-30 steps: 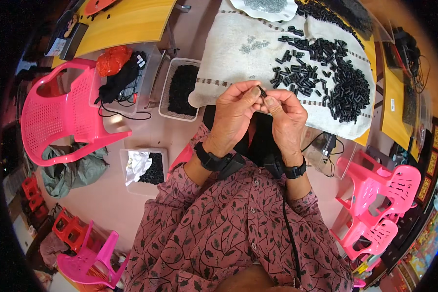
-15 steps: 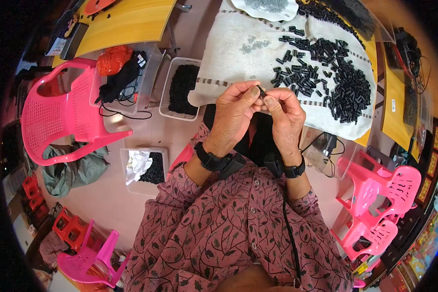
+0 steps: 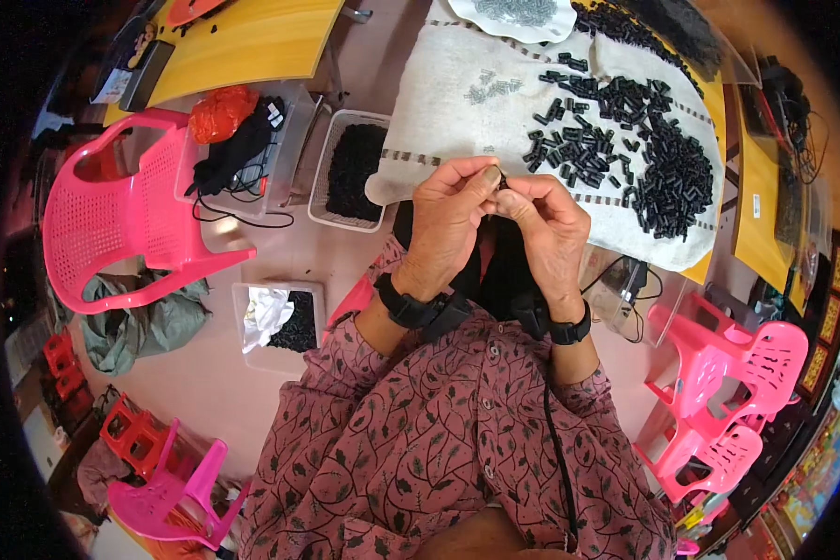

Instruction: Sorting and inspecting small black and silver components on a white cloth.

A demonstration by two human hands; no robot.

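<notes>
My left hand (image 3: 451, 217) and my right hand (image 3: 544, 224) meet just over the near edge of a white cloth (image 3: 439, 103). Both are closed, with thumbs and forefingers pinching one small black part (image 3: 503, 178) between them. Most of that part is covered by my fingertips, so its exact kind does not show. On the cloth, to the right of my hands, lies a spread of short black plastic pieces (image 3: 674, 182). A small group of tiny clear pieces (image 3: 493, 90) rests farther back, near a white plate (image 3: 523, 21) of similar clear bits.
Left of the cloth is a white basket (image 3: 319, 201) of black pieces; below it, a clear bin (image 3: 240, 303) holds more, plus white wrapping. A pink chair (image 3: 103, 224) and a clear box with an orange bag (image 3: 222, 115) stand farther left. Pink stools (image 3: 719, 373) stand at right.
My right fingers have shifted slightly and curled closer round the small black part, which shows less now. Both hands stay in nearly the same place.
</notes>
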